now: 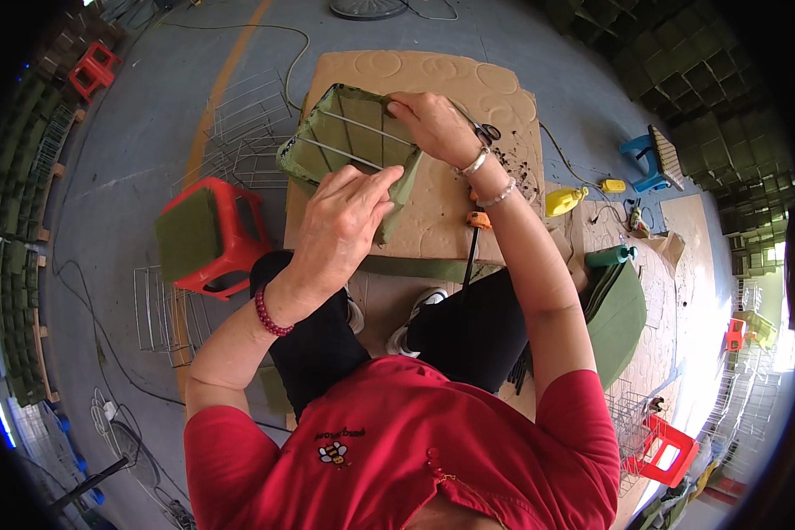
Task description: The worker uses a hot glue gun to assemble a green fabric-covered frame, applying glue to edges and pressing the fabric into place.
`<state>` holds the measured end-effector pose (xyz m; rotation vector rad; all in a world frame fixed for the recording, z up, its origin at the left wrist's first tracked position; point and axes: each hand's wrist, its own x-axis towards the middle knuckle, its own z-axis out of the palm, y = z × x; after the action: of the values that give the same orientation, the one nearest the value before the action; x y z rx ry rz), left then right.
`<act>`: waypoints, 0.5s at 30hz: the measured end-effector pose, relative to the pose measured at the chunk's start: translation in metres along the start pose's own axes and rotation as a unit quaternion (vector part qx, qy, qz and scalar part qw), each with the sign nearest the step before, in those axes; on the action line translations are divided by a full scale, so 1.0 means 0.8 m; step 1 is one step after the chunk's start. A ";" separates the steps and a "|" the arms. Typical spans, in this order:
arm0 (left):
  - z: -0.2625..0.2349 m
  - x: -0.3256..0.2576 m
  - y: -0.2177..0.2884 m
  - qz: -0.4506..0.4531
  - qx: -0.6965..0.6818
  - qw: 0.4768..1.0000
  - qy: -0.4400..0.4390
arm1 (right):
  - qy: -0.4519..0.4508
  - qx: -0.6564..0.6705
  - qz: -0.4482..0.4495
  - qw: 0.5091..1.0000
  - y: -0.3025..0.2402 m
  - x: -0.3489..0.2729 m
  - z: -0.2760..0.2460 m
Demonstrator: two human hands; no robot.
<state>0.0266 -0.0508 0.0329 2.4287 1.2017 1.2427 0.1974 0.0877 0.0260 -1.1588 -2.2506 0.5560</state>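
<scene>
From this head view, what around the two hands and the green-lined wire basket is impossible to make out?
- Right hand fingertips: tucked over the wire basket rim, so its grip is unclear.
- Basket's near corner: covered by the left hand.
- Scissors: mostly behind the right wrist.
- Orange-handled tool: partly under the right forearm.
- Small bits on the cardboard mat: too small to identify.

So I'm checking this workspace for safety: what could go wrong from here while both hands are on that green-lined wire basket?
1. The right hand grips the wire basket at its rim, so bare wire ends might scratch the fingers.
2. Scissors lie right beside that hand; a wrist could brush the blades.
3. The left hand presses the green lining at a corner, which could tear or slip.
</scene>
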 end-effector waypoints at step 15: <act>-0.001 0.013 0.003 -0.191 -0.130 0.972 -0.053 | 0.018 -0.070 -0.027 0.997 0.012 -0.007 -0.001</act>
<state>0.0311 -0.0453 0.0411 1.9371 1.3029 1.0634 0.2067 0.0883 0.0194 -1.1625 -2.3131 0.3576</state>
